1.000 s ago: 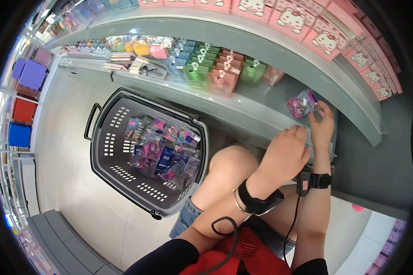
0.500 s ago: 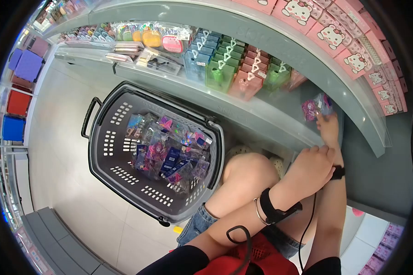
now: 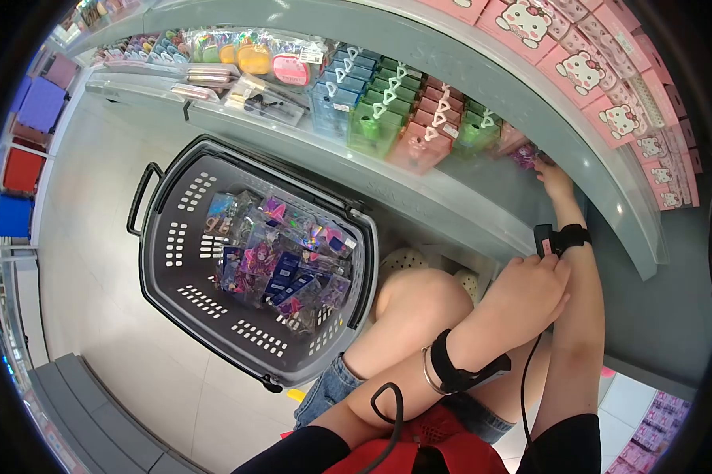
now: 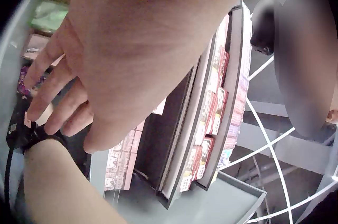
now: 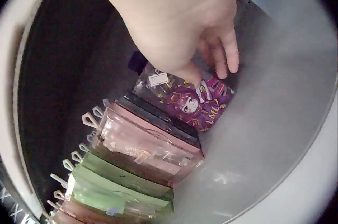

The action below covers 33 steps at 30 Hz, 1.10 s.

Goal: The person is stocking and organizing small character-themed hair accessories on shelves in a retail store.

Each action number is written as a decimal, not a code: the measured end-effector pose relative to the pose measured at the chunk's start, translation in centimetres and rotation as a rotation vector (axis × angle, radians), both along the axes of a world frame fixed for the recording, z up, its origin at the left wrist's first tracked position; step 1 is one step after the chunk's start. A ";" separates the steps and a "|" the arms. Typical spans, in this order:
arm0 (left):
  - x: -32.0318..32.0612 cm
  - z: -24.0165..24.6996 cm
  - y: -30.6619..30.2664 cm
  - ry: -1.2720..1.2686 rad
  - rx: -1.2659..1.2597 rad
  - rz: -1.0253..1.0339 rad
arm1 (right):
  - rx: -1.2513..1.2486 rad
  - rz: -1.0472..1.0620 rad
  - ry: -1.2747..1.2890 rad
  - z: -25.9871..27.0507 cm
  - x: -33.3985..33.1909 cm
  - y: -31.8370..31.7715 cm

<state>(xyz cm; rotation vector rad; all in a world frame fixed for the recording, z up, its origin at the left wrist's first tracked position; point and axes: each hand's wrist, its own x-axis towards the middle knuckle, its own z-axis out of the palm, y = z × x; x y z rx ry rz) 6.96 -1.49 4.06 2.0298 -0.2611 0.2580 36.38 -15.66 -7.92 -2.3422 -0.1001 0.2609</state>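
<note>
At the shelf's right end, my right hand [image 3: 557, 178] reaches under the upper ledge and holds a clear plastic packet [image 5: 193, 102] by its edge. The packet carries a purple cartoon figure and a white price tag. In the right wrist view it lies against the end of a row of pink and green translucent pouches [image 5: 150, 139], with my thumb on its upper edge. My left hand [image 3: 526, 296] hangs loosely beside my right forearm, its fingers relaxed and holding nothing. The left wrist view shows those fingers hanging over the right wrist strap.
A grey shopping basket [image 3: 170, 272] stands on the floor to the left, with several similar packets [image 3: 281, 268] in it. Blue, green and pink pouches [image 3: 380, 126] line the low shelf. Pink cartoon boxes [image 3: 581, 71] fill the shelf above. My bent knee [image 3: 427, 300] is between basket and arms.
My right hand has carried the packet further back and leftward, toward the row of pouches. My left hand has stayed by the right forearm while the head view shifted.
</note>
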 end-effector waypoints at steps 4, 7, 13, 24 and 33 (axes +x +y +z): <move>0.0 0.0 0.6 0.017 0.011 0.023 | 0.106 0.017 -0.062 -0.5 1.6 0.3; -0.1 0.3 0.9 0.032 0.014 0.026 | -0.083 0.153 -0.430 -7.5 9.0 -4.4; -0.3 0.3 0.9 0.036 0.016 0.019 | -0.130 0.051 -0.505 -5.6 7.6 -1.7; -0.1 0.2 1.1 0.040 0.015 0.008 | 0.273 -0.099 -0.127 -0.1 1.4 2.2; 0.3 -0.4 1.9 0.002 -0.012 0.066 | 1.141 -0.862 0.578 -0.4 -0.5 -5.6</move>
